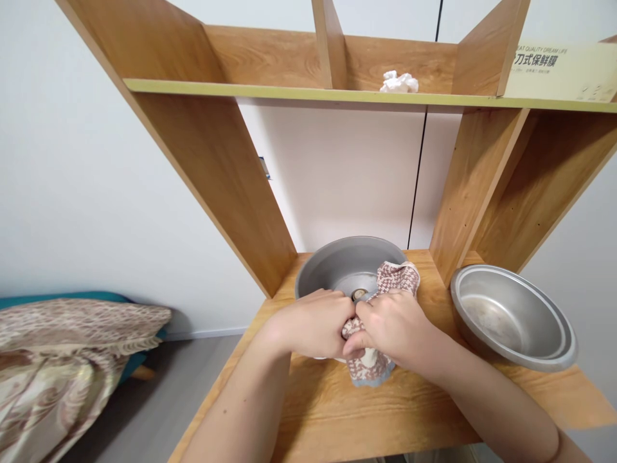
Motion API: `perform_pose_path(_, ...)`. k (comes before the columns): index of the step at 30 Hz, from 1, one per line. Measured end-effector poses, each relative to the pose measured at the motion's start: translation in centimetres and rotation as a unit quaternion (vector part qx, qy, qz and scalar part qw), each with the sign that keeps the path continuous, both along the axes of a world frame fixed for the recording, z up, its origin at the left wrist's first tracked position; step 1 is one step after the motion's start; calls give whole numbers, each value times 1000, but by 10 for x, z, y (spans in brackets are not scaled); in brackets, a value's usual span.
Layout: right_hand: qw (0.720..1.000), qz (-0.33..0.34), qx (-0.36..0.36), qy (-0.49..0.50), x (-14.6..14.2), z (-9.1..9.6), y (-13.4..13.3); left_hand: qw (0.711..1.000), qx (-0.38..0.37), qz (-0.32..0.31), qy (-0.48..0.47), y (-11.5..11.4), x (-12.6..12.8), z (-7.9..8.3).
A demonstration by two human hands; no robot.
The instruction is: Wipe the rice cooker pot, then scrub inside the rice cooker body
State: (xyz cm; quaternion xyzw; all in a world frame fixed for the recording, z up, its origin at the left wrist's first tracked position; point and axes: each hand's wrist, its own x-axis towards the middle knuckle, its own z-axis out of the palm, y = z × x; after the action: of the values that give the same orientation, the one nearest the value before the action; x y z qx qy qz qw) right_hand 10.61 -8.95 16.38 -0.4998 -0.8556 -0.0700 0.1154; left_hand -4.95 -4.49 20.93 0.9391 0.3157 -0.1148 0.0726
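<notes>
A brown-and-white patterned cloth [398,278] with a grey edge is bunched over the near right rim of a round grey rice cooker body [321,267]. The cooker has no lid on, and a small round sensor shows at its bottom centre. My right hand [393,321] is closed around the cloth's middle, thumb towards the left. Close against it, my left hand [315,321] is curled at the near rim, its fingers meeting the bunched cloth. Its fingertips are mostly hidden. Cloth ends hang out above and below my right hand.
To the right, a silver metal inner pot [501,315] rests on the wooden desk [332,418]. Upright wooden panels flank the cooker. Overhead, a shelf [289,94] holds crumpled white tissue [399,82] and a pale cling film box [562,74]. Patterned fabric [72,360] drapes over teal furniture at left.
</notes>
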Motion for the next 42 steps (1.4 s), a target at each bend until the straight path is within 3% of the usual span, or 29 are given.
perform_pose_path(8,1000,-9,8,16,-4,-5,-1,1000,-7,-1,-4,1,-1,0)
perform_pose_path(20,999,34,-30,-14,17,13,3,1000,-6,9,-17,-2,0,4)
perform_pose_path(32,1000,-11,10,19,-7,-5,-2,1000,-11,-4,-15,0,-2,1)
perform_pose_path(42,999,23,-25,9,9,7,1,1000,-9,6,1,-2,0,5)
